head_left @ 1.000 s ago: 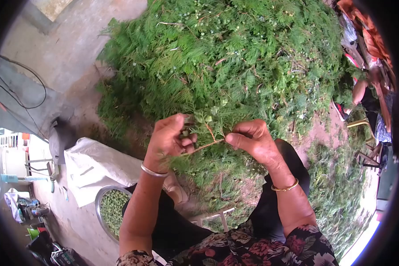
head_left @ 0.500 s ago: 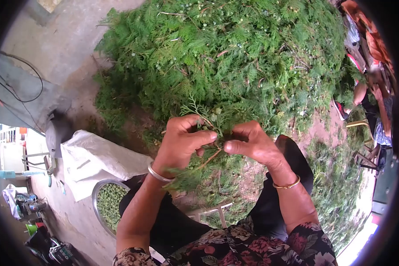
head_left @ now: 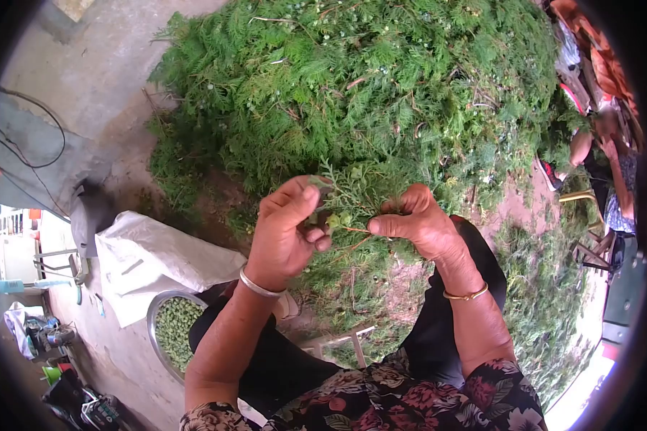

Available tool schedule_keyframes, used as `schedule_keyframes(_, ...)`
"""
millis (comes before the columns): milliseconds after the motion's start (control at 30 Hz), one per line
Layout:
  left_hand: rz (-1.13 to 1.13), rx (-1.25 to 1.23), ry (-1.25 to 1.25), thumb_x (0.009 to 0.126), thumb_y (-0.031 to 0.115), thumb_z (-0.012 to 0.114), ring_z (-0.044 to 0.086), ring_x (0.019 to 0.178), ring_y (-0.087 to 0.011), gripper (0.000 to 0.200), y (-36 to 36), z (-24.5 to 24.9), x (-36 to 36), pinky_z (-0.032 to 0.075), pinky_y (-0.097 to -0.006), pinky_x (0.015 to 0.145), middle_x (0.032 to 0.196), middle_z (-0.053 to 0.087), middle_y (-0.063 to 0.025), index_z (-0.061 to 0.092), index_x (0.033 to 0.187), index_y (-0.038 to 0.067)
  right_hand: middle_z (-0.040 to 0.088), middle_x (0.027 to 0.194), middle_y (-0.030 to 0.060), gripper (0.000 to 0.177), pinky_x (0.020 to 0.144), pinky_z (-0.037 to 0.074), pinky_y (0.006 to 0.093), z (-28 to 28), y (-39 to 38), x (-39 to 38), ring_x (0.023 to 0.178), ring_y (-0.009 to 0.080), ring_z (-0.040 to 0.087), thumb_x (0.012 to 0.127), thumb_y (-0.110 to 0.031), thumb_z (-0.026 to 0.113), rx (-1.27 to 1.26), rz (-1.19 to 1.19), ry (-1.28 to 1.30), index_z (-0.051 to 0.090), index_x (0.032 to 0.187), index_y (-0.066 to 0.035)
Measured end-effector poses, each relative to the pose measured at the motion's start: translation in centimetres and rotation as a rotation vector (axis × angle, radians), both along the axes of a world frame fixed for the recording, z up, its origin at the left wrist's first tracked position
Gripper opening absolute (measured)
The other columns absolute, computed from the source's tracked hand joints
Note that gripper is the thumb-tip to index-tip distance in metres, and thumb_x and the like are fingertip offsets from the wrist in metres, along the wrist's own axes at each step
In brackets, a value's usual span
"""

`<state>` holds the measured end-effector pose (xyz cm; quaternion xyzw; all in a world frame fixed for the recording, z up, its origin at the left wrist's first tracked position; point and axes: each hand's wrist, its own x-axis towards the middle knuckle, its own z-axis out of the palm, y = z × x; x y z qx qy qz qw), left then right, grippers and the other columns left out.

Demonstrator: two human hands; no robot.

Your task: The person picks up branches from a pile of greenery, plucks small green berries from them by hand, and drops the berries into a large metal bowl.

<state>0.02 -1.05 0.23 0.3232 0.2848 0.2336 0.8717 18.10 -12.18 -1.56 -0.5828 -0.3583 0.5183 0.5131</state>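
A large heap of feathery green cuttings (head_left: 381,93) fills the upper half of the scene, lying on a bare concrete floor (head_left: 101,79). Lower left, a round metal bowl (head_left: 150,327) holds small green berries (head_left: 176,330) (too small to identify), with a crumpled white sack (head_left: 158,262) touching it. Black cables (head_left: 43,136) trail at far left. Another person (head_left: 611,165) sits at the right edge.

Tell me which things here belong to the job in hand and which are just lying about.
In hand: left hand and right hand, both gripping the sprig; the pile of green branches; the metal bowl of green bits.
Lying about: white sack; black cable; another person at the right edge.
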Motion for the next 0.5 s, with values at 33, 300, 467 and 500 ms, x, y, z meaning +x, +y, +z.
schedule_keyframes(33,0.063,0.032,-0.017,0.091,0.018,0.056,0.043,0.048,-0.0064,0.018,0.0,0.2,0.1,0.037,-0.0236,0.043,0.069,0.055,-0.0013,0.057,0.097,0.001,0.046,0.051,-0.0080,0.023,0.042,0.024,0.0222,-0.2,0.0,0.0,0.050,0.0003,0.035,0.073,-0.014,0.078,0.000,-0.002,0.000,0.064,0.060,-0.002)
schedule_keyframes(300,-0.267,0.116,0.197,0.090,0.026,0.057,0.046,0.049,-0.0085,0.029,-0.1,-0.4,-0.4,0.037,-0.0252,0.043,0.058,0.050,-0.0011,0.058,0.074,0.002,0.051,0.054,-0.0043,0.030,0.045,0.032,0.0235,0.7,0.2,0.0,0.053,0.0032,0.042,0.069,-0.008,0.079,-0.079,-0.050,0.109,0.056,0.050,-0.004)
schedule_keyframes(467,-0.500,0.349,0.293,0.083,0.025,0.067,0.047,0.051,-0.0078,0.025,0.2,0.6,-0.5,0.041,-0.0233,0.047,0.060,0.050,0.0014,0.062,0.078,0.001,0.050,0.054,-0.0039,0.033,0.045,0.032,0.0238,0.5,0.3,-0.2,0.053,0.0031,0.042,0.068,-0.008,0.079,-0.060,-0.035,0.072,0.053,0.048,-0.003)
schedule_keyframes(500,-0.589,0.476,0.350,0.082,0.022,0.068,0.047,0.051,-0.0076,0.023,0.2,0.7,-0.4,0.041,-0.0233,0.047,0.060,0.053,0.0002,0.062,0.078,0.000,0.050,0.053,-0.0039,0.034,0.045,0.032,0.0241,0.8,0.3,-0.4,0.053,0.0033,0.042,0.068,-0.008,0.079,-0.071,-0.035,0.073,0.053,0.047,-0.003)
